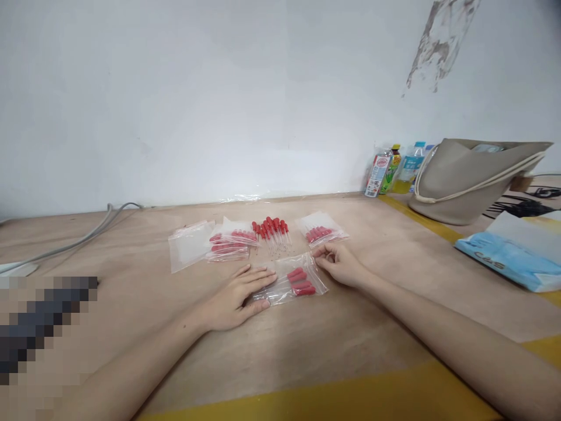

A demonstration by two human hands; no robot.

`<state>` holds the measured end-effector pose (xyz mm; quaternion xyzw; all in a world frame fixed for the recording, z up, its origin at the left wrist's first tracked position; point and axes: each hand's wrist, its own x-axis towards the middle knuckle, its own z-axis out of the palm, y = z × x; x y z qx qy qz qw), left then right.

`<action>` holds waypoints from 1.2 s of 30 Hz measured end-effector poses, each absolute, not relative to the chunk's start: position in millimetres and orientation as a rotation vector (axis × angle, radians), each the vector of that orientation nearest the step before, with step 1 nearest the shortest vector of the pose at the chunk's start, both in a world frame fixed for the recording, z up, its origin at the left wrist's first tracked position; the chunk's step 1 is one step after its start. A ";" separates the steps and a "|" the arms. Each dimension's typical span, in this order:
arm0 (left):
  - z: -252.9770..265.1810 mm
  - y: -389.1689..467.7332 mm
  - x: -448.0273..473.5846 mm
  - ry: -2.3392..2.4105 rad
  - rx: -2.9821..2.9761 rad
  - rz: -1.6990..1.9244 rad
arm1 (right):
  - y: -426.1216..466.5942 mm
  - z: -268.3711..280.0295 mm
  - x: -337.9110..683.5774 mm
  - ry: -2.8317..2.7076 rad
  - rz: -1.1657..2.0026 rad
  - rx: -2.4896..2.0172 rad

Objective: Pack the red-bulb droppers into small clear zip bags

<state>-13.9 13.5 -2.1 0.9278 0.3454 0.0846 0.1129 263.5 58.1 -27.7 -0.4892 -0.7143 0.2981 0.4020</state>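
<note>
A clear plastic zip bag (283,290) lies flat on the table in front of me, with several red-bulbed, dropper-like pieces (302,287) inside. My left hand (239,297) rests flat on the bag's left end, fingers spread. At the upper right corner of the same bag, my right hand (336,263) pinches the edge between thumb and fingers. Just beyond, a loose pile of red-topped droppers (272,231) with thin clear stems lies on the wood. Filled bags (230,248) are stacked left of the pile, and another filled bag (322,228) lies to its right.
Flat plastic bags (190,242) lie far left, near a grey cable (87,237). At the back right stand a carton (377,175), bottles (408,169) and a grey-beige bag (464,181). A blue packet (508,257) lies right. Yellow tape (324,397) marks the table's near side.
</note>
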 end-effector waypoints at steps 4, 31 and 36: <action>-1.4 13.1 -14.6 0.996 2.731 0.235 | 70.3 -18.9 254.5 -1.803 0.503 -1.273; -1.9 11.7 -13.8 0.980 2.704 0.259 | 135.7 15.1 170.7 -2.049 0.382 -1.839; -1.3 11.3 -13.9 0.986 2.722 0.232 | 125.9 21.0 196.1 -1.928 0.431 -1.801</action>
